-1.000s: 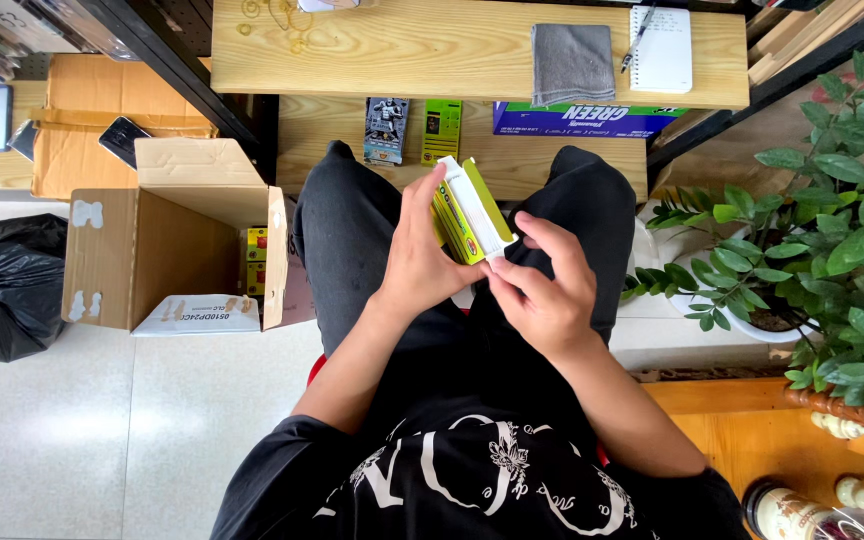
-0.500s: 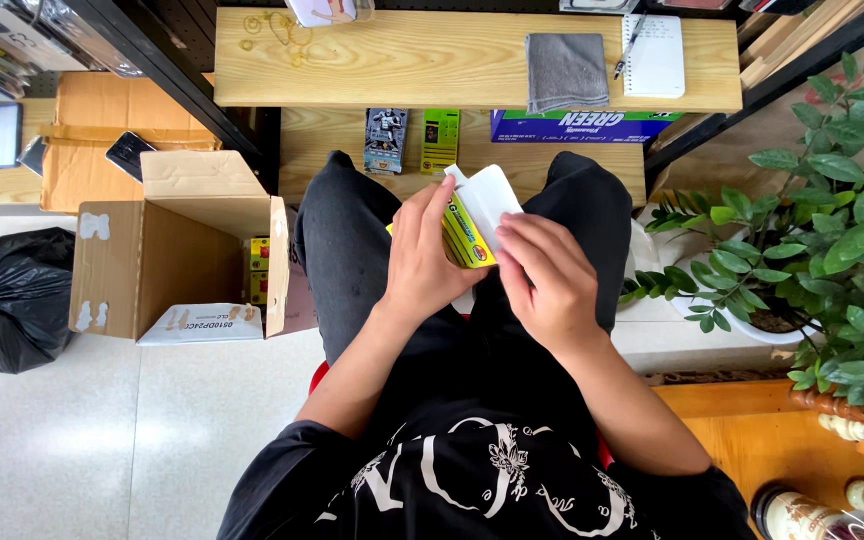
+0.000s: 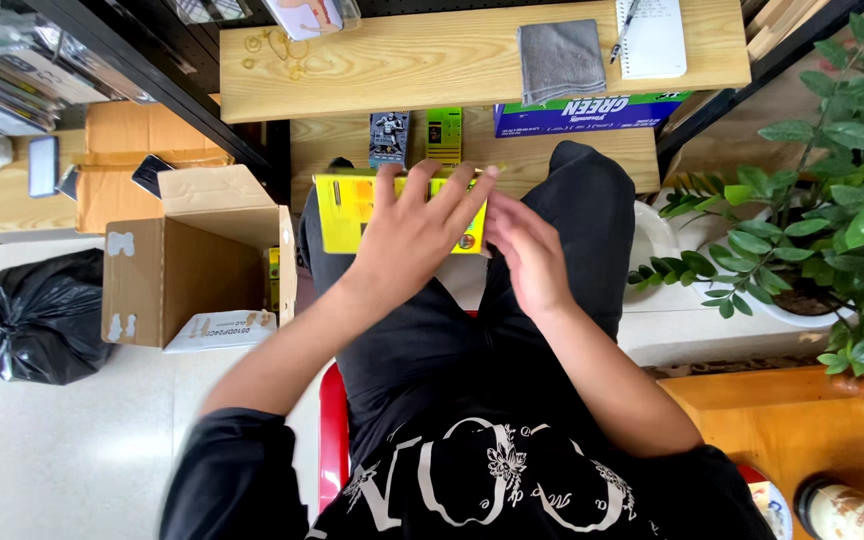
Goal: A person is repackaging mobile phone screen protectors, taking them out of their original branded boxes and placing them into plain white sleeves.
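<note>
Above the lap, flat yellow box [image 3: 344,212] under spread left hand [image 3: 414,232] fingers, right hand [image 3: 530,255] loosely curled at its end.

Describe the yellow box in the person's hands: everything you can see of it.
The yellow box is a flat, rectangular carton, apparently thin card, bright yellow with small printed markings and a small round mark near its lower right corner. It lies lengthwise, broad face up, above the person's lap, in front of the wooden shelf. The left hand lies spread over its middle and right part, hiding much of the face; the right hand meets its right end. Whether it is sealed cannot be told.
</note>
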